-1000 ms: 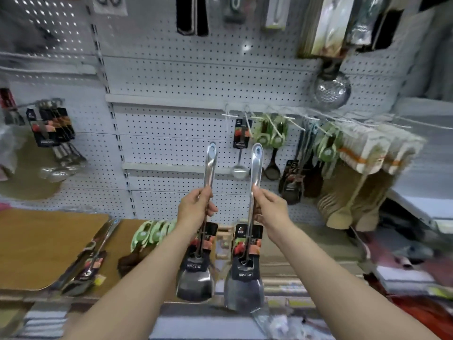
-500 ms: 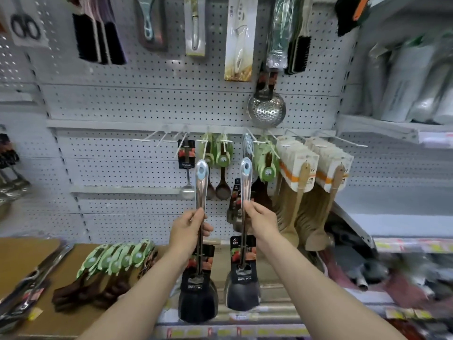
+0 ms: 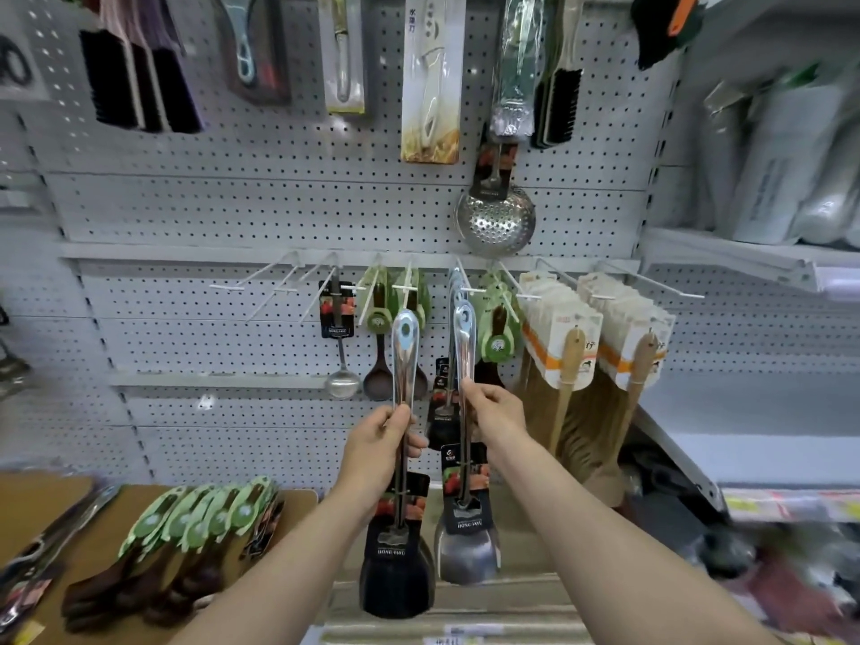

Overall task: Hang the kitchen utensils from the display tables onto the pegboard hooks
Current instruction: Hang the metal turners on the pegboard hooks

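Note:
My left hand [image 3: 379,446] grips the handle of a steel spatula [image 3: 404,360] held upright, blade down, its hanging hole just below a white peg hook [image 3: 406,287]. My right hand [image 3: 498,409] grips a second steel spatula [image 3: 464,346]. Its handle tip sits right at the hook [image 3: 465,284] where several like spatulas hang. Both spatulas carry black and red card labels. The white pegboard [image 3: 232,216] fills the wall ahead.
Bare hooks [image 3: 260,284] stick out left of a hanging ladle [image 3: 342,379]. Wooden spatulas [image 3: 565,365] hang on the right, a skimmer [image 3: 495,221] above. On the wooden table [image 3: 107,528] at lower left lie green-carded spoons [image 3: 195,528] and more steel utensils [image 3: 42,551].
The view has swung right and up and closed in on the pegboard. Both hands have carried the spatulas up, and the right one's tip now reaches its hook.

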`<move>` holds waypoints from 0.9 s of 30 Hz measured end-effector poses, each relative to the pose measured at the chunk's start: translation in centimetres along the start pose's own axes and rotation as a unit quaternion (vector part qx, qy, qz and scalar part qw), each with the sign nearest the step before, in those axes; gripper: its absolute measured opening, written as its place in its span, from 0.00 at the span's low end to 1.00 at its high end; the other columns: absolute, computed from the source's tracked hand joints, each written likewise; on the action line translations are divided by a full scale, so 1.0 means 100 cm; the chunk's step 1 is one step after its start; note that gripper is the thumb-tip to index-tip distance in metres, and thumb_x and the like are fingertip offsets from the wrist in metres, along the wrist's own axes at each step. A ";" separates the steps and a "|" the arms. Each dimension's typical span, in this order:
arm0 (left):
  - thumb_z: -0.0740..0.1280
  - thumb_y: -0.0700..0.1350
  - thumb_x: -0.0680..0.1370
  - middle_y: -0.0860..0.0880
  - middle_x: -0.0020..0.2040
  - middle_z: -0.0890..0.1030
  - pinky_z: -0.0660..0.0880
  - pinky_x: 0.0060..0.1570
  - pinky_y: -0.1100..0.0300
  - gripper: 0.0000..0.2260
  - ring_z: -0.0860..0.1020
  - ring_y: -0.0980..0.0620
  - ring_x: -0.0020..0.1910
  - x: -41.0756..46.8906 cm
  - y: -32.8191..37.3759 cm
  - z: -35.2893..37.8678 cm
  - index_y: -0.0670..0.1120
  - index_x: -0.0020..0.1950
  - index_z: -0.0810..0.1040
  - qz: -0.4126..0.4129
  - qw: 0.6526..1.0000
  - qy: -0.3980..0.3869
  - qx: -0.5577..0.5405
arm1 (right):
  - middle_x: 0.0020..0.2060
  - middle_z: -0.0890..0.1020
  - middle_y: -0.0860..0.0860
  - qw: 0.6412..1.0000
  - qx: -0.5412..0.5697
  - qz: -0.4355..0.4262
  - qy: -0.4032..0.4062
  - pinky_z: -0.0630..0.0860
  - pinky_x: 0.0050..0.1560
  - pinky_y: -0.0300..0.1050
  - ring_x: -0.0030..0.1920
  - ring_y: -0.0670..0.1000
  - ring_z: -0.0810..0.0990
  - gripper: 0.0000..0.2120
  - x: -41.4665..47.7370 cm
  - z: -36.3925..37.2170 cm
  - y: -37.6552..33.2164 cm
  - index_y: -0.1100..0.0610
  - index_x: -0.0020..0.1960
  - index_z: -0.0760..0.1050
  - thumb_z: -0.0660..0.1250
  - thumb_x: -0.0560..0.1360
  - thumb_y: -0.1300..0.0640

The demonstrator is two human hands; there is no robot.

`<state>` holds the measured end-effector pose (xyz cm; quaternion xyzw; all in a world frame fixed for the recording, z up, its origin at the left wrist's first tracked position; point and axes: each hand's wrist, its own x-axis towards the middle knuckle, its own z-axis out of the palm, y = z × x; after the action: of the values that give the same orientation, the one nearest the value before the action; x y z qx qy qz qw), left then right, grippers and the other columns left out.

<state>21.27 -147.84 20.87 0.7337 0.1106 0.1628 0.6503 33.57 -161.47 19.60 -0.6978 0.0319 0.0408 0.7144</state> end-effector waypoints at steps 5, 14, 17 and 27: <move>0.61 0.51 0.83 0.47 0.41 0.86 0.74 0.47 0.61 0.12 0.83 0.54 0.38 0.021 -0.001 0.002 0.45 0.51 0.79 0.003 1.000 0.000 0.010 | 0.47 0.87 0.49 1.000 0.011 0.016 -0.011 0.79 0.61 0.57 0.53 0.54 0.84 0.10 0.030 0.014 0.003 0.49 0.47 0.83 0.74 0.74 0.43; 0.61 0.50 0.83 0.46 0.42 0.86 0.72 0.41 0.70 0.11 0.83 0.53 0.40 0.040 0.001 0.006 0.45 0.52 0.79 -0.003 1.000 -0.018 0.005 | 0.49 0.86 0.51 1.000 0.000 0.027 -0.005 0.79 0.60 0.60 0.52 0.57 0.83 0.16 0.078 0.025 0.003 0.51 0.50 0.81 0.75 0.71 0.40; 0.61 0.49 0.83 0.44 0.42 0.86 0.73 0.39 0.73 0.12 0.82 0.53 0.39 0.041 -0.001 0.011 0.44 0.51 0.79 0.003 1.000 -0.028 -0.005 | 0.53 0.81 0.49 0.999 -0.011 0.015 0.039 0.74 0.59 0.50 0.54 0.52 0.77 0.18 0.059 0.021 -0.013 0.54 0.57 0.79 0.70 0.76 0.41; 0.62 0.50 0.83 0.43 0.41 0.86 0.79 0.49 0.56 0.11 0.83 0.48 0.41 0.046 -0.010 0.041 0.45 0.50 0.79 0.007 0.998 -0.062 -0.008 | 0.50 0.87 0.49 0.991 -0.001 -0.087 -0.101 0.77 0.64 0.55 0.55 0.51 0.83 0.20 -0.004 0.004 -0.044 0.49 0.52 0.83 0.74 0.69 0.36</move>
<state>27.17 -149.76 19.94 0.7377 0.0632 0.1222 0.6610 33.65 -161.15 24.04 -0.6906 -0.1010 0.0489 0.7145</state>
